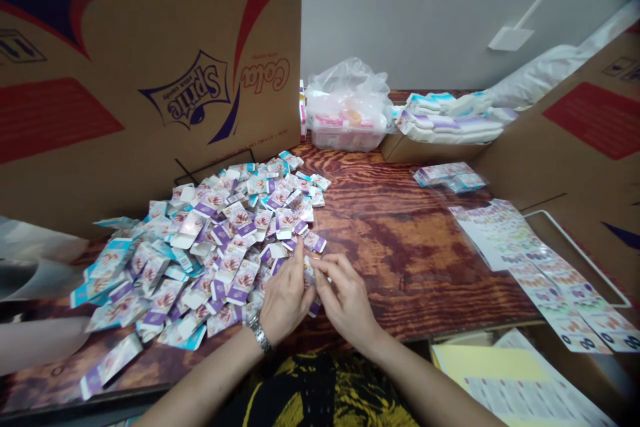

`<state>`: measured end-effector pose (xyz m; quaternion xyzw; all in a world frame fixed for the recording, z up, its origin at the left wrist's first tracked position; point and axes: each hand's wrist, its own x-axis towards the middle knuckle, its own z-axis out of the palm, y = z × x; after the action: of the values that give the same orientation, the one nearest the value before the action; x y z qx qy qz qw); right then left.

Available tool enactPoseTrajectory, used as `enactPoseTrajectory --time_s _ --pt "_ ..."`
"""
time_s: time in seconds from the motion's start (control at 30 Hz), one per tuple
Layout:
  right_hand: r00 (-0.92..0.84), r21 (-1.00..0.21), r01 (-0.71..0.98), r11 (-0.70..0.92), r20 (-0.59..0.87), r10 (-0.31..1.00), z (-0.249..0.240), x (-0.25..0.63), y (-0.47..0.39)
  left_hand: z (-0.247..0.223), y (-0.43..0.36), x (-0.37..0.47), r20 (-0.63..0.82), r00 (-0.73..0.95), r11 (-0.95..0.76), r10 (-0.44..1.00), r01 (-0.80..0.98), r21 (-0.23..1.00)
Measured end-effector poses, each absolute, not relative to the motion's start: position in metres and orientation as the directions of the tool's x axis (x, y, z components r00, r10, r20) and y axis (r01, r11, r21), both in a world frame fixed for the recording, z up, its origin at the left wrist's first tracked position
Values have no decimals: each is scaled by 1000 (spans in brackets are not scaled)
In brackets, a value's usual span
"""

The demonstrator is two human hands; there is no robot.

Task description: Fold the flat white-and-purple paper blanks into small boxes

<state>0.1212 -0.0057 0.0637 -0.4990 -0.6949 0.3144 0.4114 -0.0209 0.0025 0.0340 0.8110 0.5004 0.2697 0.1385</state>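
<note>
Both of my hands meet at the right edge of a large heap of small printed boxes (235, 220), some purple and white, some blue and white. Between them is one small printed box (309, 273), mostly covered by fingers. My left hand (286, 297), with a metal watch on its wrist, closes around the box from the left, index finger pointing up. The thumb and fingers of my right hand (345, 297) pinch it from the right side.
Large cardboard cartons stand at the left (150, 80) and right (575, 120). A clear plastic bag over a tub (347, 127) and a carton of packets (425, 150) are at the back. Sticker sheets (550, 280) lie right; yellow paper (490, 363) is lower right.
</note>
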Motion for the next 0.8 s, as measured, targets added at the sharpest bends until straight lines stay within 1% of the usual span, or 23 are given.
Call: enactPoseTrajectory --time_s 0.13,0.2,0.23,0.27,0.3,0.33,0.37,0.43,0.47,0.53,0.63,0.7,0.8 --pt "-252 -864 396 310 222 942 59 122 -9 34 6 -22 274 349 -442 896 749 493" --pt "-292 -891 366 267 163 943 57 132 -2 42 18 -36 280 331 -426 901 797 428" --pt "-278 -902 363 233 134 951 54 139 2 49 27 -47 299 296 -397 907 838 375" --pt "-237 -907 372 195 110 965 51 147 8 57 38 -61 321 243 -345 915 884 314" --pt "-170 -909 386 156 96 981 46 155 13 66 49 -77 352 143 -240 925 937 252" --pt "-116 -900 416 132 92 989 40 163 18 75 59 -93 400 48 -134 915 973 188" --pt "-91 -878 465 115 82 992 33 169 22 84 68 -108 464 -26 -52 886 987 153" --pt "-138 -810 575 113 40 990 18 177 28 97 80 -130 562 -53 0 826 996 93" --pt "-181 -778 617 121 10 984 10 178 29 99 82 -135 597 -46 -1 801 997 78" --pt "-244 -741 660 122 -58 968 -4 175 28 96 79 -133 641 2 -58 767 996 66" --pt "-202 -723 688 59 -113 973 -18 167 27 75 60 -106 646 121 -243 754 965 103" --pt "-148 -709 705 30 -105 983 -21 164 28 57 43 -82 583 190 -354 790 918 180" --pt "-133 -699 714 42 -76 988 -17 163 29 35 19 -51 446 321 -475 835 831 290"
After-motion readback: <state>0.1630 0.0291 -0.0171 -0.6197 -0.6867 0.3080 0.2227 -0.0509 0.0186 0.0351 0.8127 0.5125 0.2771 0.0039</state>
